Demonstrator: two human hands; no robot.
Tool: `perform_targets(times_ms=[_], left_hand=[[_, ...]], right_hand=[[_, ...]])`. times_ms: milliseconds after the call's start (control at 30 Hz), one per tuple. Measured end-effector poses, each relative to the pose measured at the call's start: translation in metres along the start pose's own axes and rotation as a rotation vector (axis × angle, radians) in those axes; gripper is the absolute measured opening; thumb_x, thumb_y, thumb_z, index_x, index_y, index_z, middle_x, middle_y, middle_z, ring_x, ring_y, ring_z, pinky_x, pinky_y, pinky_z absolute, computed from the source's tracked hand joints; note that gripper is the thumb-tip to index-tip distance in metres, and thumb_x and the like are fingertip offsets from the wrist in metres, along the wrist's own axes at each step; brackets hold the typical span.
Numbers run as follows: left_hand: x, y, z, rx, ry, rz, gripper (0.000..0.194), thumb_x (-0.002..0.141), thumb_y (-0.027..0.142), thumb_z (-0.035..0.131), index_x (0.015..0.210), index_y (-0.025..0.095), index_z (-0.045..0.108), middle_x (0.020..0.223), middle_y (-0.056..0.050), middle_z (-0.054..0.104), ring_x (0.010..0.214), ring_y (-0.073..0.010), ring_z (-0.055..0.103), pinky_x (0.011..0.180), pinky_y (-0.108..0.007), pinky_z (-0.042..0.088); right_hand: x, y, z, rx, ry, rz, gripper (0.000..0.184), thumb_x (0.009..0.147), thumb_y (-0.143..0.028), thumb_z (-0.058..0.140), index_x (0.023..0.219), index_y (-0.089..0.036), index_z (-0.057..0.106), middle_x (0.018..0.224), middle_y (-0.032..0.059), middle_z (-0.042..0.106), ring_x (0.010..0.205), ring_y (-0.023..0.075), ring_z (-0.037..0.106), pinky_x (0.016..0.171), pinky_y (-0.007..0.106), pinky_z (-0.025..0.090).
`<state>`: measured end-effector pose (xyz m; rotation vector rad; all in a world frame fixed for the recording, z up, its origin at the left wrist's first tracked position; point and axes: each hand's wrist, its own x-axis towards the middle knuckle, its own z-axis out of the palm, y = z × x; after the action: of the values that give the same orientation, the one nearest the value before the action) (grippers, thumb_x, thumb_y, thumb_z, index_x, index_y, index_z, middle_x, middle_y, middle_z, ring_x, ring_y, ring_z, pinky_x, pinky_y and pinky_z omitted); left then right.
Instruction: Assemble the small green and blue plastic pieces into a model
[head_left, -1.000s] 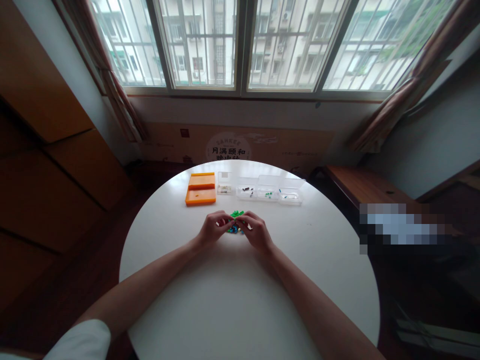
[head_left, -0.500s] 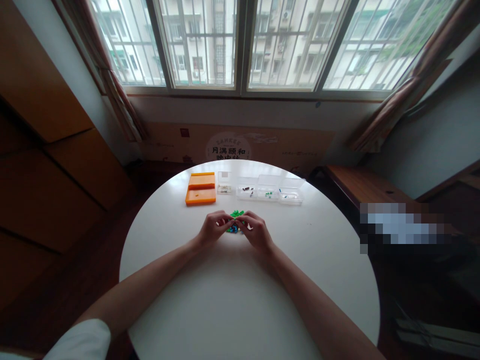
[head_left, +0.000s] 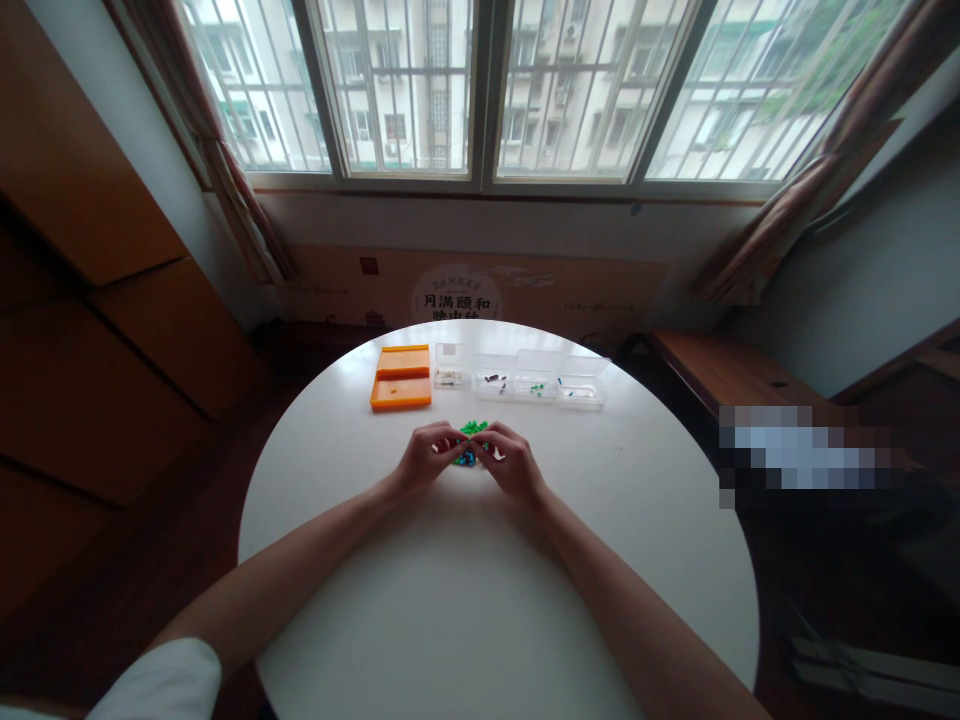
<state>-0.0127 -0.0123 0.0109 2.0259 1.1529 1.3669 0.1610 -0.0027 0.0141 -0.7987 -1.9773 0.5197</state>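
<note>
My left hand [head_left: 433, 450] and my right hand [head_left: 507, 455] meet over the middle of the white round table [head_left: 480, 600]. Fingertips of both are pinched together at one spot, and whatever sits between them is too small to name. Just under and behind the fingers lies a small cluster of green pieces [head_left: 473, 427] and blue pieces [head_left: 466, 458], partly covered by the hands. Whether the fingers touch this cluster cannot be made out.
Beyond the hands stands an open orange case [head_left: 402, 392] with a small orange piece inside. To its right are several clear plastic boxes [head_left: 499, 391], lids raised, holding tiny white, dark, green and blue pieces. A printed cardboard panel [head_left: 570, 285] leans below the window.
</note>
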Motion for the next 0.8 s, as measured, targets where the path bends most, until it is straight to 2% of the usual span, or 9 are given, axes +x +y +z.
perform_targets(times_ms=[433,800], left_hand=[[-0.0003,0.0008,-0.0008,0.006,-0.001,-0.011,0.016,0.077,0.027,0.062,0.078,0.013,0.068,0.062,-0.002,0.058,0.053,-0.0077,0.051,0.051,-0.018,0.042],[-0.0003,0.0023,-0.0007,0.032,-0.002,-0.023,0.022,0.079,0.032,0.059,0.078,0.013,0.069,0.062,-0.003,0.06,0.053,-0.0083,0.051,0.051,-0.018,0.042]], right_hand=[[-0.0007,0.0003,0.0002,0.012,0.0,0.001,0.014,0.084,-0.022,0.053,0.09,-0.019,0.065,0.079,0.0041,0.056,0.065,0.012,0.052,0.059,0.023,0.044],[-0.0003,-0.0008,0.0001,-0.007,0.012,0.004,0.014,0.084,-0.024,0.053,0.086,-0.019,0.065,0.077,0.0034,0.056,0.063,0.0112,0.051,0.059,0.023,0.044]])
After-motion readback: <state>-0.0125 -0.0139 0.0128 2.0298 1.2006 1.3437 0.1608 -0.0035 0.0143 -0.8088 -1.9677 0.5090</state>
